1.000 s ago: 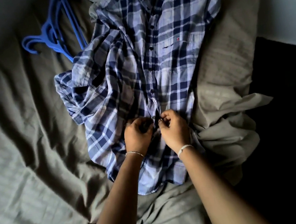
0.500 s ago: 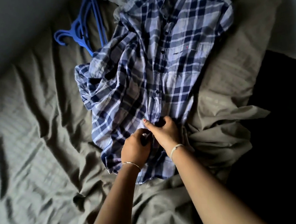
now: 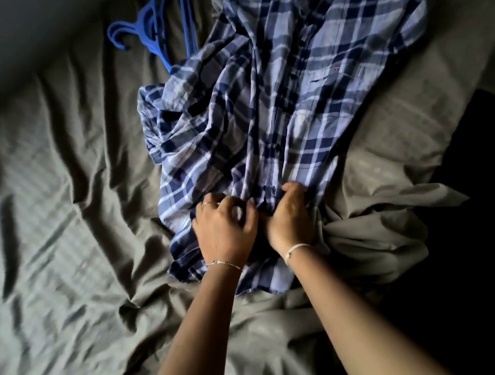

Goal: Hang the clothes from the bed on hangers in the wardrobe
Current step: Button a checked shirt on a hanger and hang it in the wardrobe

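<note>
Here, plaid shirt [image 3: 308, 106] and hangers [image 3: 153, 39] on bed [image 3: 63, 235]

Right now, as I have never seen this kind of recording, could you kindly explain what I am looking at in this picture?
There is no machine here. A person wears one wide-angle camera on the head, so you look forward and down along their two bare arms. The left hand and the right hand both pinch the front of a blue plaid shirt near its lower buttons. The shirt lies spread on a rumpled grey bed sheet. At the top of the picture, blue plastic hangers lie on the sheet, partly under the shirt. No wardrobe is in view.
</note>
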Motion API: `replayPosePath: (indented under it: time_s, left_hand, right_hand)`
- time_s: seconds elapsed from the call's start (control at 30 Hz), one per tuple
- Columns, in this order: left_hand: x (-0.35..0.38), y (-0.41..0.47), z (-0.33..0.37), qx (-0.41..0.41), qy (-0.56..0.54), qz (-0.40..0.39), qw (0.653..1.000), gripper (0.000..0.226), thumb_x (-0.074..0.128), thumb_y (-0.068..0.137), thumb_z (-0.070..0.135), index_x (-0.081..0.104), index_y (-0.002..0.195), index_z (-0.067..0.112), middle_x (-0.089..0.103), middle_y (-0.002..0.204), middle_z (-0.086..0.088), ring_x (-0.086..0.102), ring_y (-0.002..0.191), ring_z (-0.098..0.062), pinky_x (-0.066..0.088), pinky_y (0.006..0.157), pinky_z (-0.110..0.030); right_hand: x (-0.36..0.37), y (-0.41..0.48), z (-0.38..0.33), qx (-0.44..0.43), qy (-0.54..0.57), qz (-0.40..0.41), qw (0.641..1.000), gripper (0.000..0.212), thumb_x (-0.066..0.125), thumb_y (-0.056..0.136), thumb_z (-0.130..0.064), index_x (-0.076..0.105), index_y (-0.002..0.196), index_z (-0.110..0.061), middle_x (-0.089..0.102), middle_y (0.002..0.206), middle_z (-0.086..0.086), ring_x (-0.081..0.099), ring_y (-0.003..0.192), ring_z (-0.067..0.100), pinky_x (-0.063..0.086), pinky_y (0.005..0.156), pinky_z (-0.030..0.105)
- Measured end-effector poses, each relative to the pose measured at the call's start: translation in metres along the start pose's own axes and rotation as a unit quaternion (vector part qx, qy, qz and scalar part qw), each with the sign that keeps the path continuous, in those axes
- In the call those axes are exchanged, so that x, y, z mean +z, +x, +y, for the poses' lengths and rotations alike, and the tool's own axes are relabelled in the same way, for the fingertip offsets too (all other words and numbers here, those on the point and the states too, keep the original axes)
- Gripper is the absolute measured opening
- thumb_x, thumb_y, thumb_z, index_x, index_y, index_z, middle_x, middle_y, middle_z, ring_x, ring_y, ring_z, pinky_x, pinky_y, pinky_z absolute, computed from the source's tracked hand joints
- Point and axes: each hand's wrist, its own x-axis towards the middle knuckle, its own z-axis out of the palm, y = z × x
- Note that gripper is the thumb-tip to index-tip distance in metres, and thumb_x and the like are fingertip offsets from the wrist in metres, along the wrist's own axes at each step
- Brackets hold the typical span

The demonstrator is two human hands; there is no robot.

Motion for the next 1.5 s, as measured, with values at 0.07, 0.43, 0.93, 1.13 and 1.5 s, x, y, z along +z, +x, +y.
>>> replayPosePath:
  time_s: [0.07,0.43,0.93,1.13,1.5]
  left_hand:
    - [0.008,0.012,0.009,0.024,-0.074,-0.026,0.997,0.015,0.062,0.086,0.025,0.068,0.085,0.011,0.064,0.084,-0.009,0.060,0.081,-0.030,0.047,0.071,-0.036]
    - [0.038,0.042,0.011,-0.135,-0.184,-0.195,0.954,0.022,0.061,0.090,0.015,0.072,0.108,0.023,0.072,0.103,-0.002,0.064,0.091,-0.011,0.040,0.074,-0.010]
    - [0.058,0.041,0.015,-0.192,-0.220,-0.157,0.943,0.010,0.073,0.082,0.024,0.070,0.090,0.019,0.072,0.085,0.003,0.068,0.082,-0.015,0.055,0.080,-0.030]
    - [0.048,0.023,0.009,-0.269,-0.424,-0.142,0.853,0.012,0.069,0.084,0.001,0.068,0.077,0.011,0.070,0.078,-0.008,0.063,0.073,-0.018,0.053,0.077,-0.033]
    - [0.058,0.030,0.012,-0.244,-0.336,-0.120,0.902,0.012,0.075,0.079,0.013,0.070,0.079,0.024,0.073,0.076,0.002,0.066,0.072,-0.013,0.053,0.076,-0.029]
  right_hand:
    - [0.004,0.004,-0.003,-0.109,-0.135,0.087,0.981,0.020,0.042,0.096,-0.014,0.044,0.114,-0.020,0.058,0.117,0.009,0.063,0.095,0.030,0.044,0.068,0.036]
    - [-0.001,0.023,0.002,-0.067,-0.103,-0.016,0.992,0.027,0.059,0.087,-0.028,0.055,0.110,-0.014,0.063,0.110,0.009,0.060,0.101,0.031,0.045,0.076,0.036]
    - [-0.003,0.021,0.012,-0.006,0.119,0.048,0.992,0.013,0.062,0.090,-0.017,0.071,0.099,-0.011,0.072,0.092,0.011,0.065,0.085,0.030,0.048,0.074,0.035]
    - [-0.002,0.000,0.003,-0.045,0.070,0.105,0.991,0.009,0.068,0.084,-0.019,0.070,0.093,-0.018,0.069,0.097,0.003,0.064,0.090,0.024,0.044,0.079,0.032]
    - [0.014,0.011,0.011,0.022,0.105,0.058,0.993,0.011,0.067,0.081,-0.008,0.072,0.091,-0.011,0.068,0.088,0.008,0.063,0.083,0.026,0.047,0.077,0.031]
